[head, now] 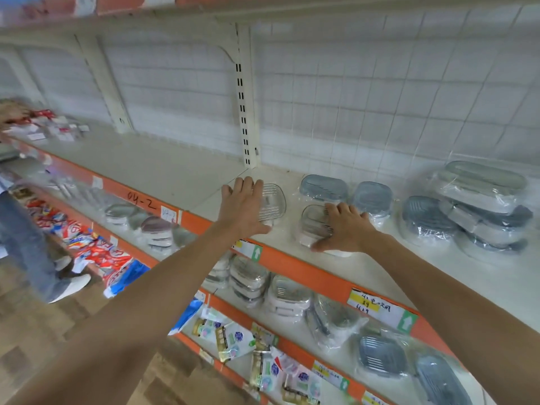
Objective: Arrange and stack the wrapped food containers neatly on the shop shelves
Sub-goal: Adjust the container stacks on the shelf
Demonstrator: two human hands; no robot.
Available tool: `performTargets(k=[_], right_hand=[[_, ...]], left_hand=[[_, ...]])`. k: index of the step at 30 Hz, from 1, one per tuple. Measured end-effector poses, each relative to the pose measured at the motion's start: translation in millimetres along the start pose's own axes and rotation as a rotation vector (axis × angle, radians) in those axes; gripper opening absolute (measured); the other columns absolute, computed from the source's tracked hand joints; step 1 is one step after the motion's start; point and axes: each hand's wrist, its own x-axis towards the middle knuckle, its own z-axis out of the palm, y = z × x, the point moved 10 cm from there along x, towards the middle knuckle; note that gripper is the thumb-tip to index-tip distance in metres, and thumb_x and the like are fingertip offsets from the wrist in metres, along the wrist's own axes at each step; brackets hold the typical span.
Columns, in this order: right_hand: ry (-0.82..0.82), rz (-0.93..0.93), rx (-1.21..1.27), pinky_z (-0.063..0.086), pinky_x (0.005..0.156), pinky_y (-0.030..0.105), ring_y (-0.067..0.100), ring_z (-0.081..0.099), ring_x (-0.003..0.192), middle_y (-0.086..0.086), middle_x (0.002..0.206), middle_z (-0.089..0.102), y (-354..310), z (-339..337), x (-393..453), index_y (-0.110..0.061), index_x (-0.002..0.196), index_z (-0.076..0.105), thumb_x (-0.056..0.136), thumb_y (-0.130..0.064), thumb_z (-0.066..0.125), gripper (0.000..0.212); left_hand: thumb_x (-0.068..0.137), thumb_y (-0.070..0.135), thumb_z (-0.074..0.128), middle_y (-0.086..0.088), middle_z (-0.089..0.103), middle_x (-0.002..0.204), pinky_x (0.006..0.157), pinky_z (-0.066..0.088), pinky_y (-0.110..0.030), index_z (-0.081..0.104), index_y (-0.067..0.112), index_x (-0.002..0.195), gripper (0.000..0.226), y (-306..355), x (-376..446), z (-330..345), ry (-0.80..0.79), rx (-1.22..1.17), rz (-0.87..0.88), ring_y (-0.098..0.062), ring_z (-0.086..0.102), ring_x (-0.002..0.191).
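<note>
Along the cream shop shelf [181,173] with its orange front edge [292,261], wrapped food containers sit in loose groups against a white wire-grid back panel [380,97]. Far right on this shelf lies the biggest group, a leaning stack of long grey and white containers [482,206] in clear plastic wrap, with a dark grey oval container [425,217] resting at its left foot. Left of that stand two blue-grey lidded containers [324,187], side by side near the back.

Both bare forearms reach in from the lower edge. Nearer the front, the right hand [344,229] rests with fingers spread and fairly straight on top of a clear-lidded wrapped container [314,222]; this grip is apart, pressing rather than clamping. Just left, the left hand [242,206] lies flat with straight fingers against the left side of another clear-lidded container [273,204], its grip likewise apart.

On the shelf below [292,314] more wrapped containers sit in rows, white ones [287,293] in the middle and grey ones [382,356] to the right. Yellow-and-white price labels [380,311] are stuck to the orange edges. At far left, blurred, another person's jeans and white shoe [70,287] stand on the wooden floor [26,331].
</note>
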Motion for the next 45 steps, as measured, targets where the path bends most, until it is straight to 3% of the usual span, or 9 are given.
performTargets(k=[5,10,15,19,24,30,39,45], right_hand=[[0.118,0.110,0.028,0.030,0.103,0.051,0.034,0.033,0.128,0.011,0.138,0.034,1.2,-20.4,-27.1,-0.012,0.135,0.031,0.063,-0.070,0.068,0.099],[0.184,0.128,0.020,0.030,0.100,0.050,0.034,0.033,0.125,0.013,0.136,0.033,-43.2,-23.4,-72.5,-0.012,0.132,0.034,0.062,-0.073,0.065,0.098],[0.150,0.082,-0.005,0.030,0.099,0.046,0.029,0.034,0.123,0.010,0.130,0.036,-99.0,15.1,-141.4,-0.014,0.137,0.032,0.064,-0.071,0.065,0.098],[0.032,0.129,0.015,0.029,0.101,0.047,0.028,0.029,0.128,0.010,0.133,0.032,-106.6,59.1,-200.8,-0.014,0.139,0.028,0.064,-0.068,0.067,0.100],[-0.114,0.299,0.107,0.028,0.105,0.047,0.029,0.028,0.132,0.010,0.136,0.032,-75.2,109.8,-262.2,-0.014,0.137,0.031,0.067,-0.065,0.069,0.094],[-0.206,0.364,0.149,0.026,0.105,0.049,0.027,0.025,0.135,0.010,0.140,0.030,-50.9,162.2,-300.5,-0.012,0.139,0.028,0.068,-0.065,0.068,0.097],[-0.246,0.514,0.206,0.030,0.100,0.046,0.027,0.030,0.127,0.009,0.130,0.034,21.9,215.5,-330.8,-0.011,0.130,0.034,0.066,-0.062,0.071,0.090],[-0.157,0.732,0.216,0.029,0.102,0.047,0.028,0.028,0.129,0.010,0.135,0.032,115.7,251.9,-327.8,-0.012,0.138,0.028,0.064,-0.065,0.070,0.101]], left_hand=[[0.065,0.068,0.068,-0.009,0.036,0.132,0.095,0.030,-0.043,0.027,0.012,0.139,0.101,-5.4,-21.9,-15.2,-0.047,-0.041,0.006,-0.028,0.033,0.121],[0.064,0.067,0.069,-0.009,0.037,0.131,0.094,0.032,-0.043,0.029,0.011,0.137,0.100,-21.2,-89.4,-11.1,-0.087,-0.137,0.011,-0.027,0.034,0.121],[0.065,0.063,0.073,-0.016,0.029,0.142,0.108,0.030,-0.045,0.023,0.010,0.144,0.107,-40.7,-173.8,20.5,-0.207,-0.247,-0.016,-0.032,0.026,0.133],[0.066,0.063,0.073,-0.016,0.027,0.138,0.104,0.031,-0.045,0.021,0.012,0.145,0.107,-31.9,-234.5,39.2,-0.292,-0.278,-0.012,-0.034,0.028,0.129],[0.064,0.063,0.072,-0.014,0.031,0.132,0.098,0.035,-0.042,0.031,0.011,0.137,0.098,2.1,-278.3,57.9,-0.369,-0.272,0.086,-0.031,0.031,0.124],[0.064,0.061,0.073,-0.013,0.033,0.133,0.097,0.034,-0.044,0.036,0.008,0.132,0.094,39.1,-302.5,81.0,-0.455,-0.304,0.141,-0.031,0.032,0.124],[0.068,0.059,0.073,-0.014,0.031,0.142,0.102,0.034,-0.044,0.027,0.005,0.140,0.101,141.3,-304.0,124.1,-0.581,-0.354,0.260,-0.031,0.031,0.131],[0.065,0.058,0.075,-0.012,0.041,0.129,0.097,0.038,-0.038,0.039,0.006,0.129,0.089,238.8,-274.5,162.1,-0.562,-0.458,0.380,-0.030,0.040,0.121]])
